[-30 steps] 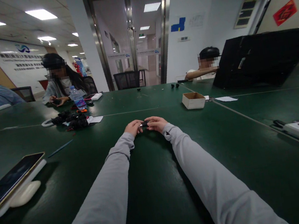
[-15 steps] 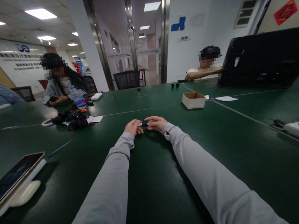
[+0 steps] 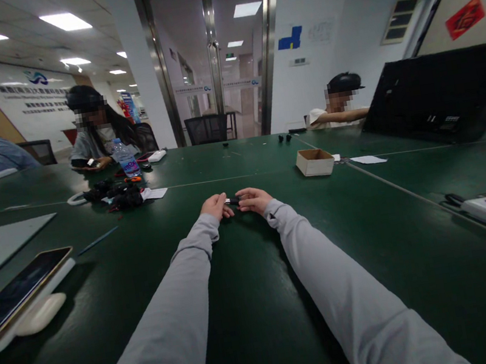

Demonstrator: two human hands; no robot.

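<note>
The green table (image 3: 257, 327) runs wide in front of you, and you've got both arms stretched right out along it, sleeves flat on the surface, so your forearms carry the weight and your fingers are free for fine work far from your body. Off to your right, a big black panel (image 3: 441, 95) leans up at an angle, and a person sits beyond its left edge. On your left a phone (image 3: 16, 295) lies face up on a white stand, tilted toward you so the screen can be read from your seat. Further out, a small cardboard box (image 3: 314, 162) sits open-topped to the right of your hands, well apart from them. Across on the left, a water bottle (image 3: 125, 158) stands upright by a heap of black parts (image 3: 116, 197), near another person's hands.

Now to your own hands. Your left hand (image 3: 214, 206) is curled, fingers closed on one end of a small black part (image 3: 233, 200). Your right hand (image 3: 252, 199) meets it from the other side, fingers pinched on the opposite end. The part is held between the two, low over the table, almost touching it; I can't tell if it rests there. A pale bit shows at its left end; too small to say what it is. Gripping both ends like this keeps it steady between your fingertips.
</note>
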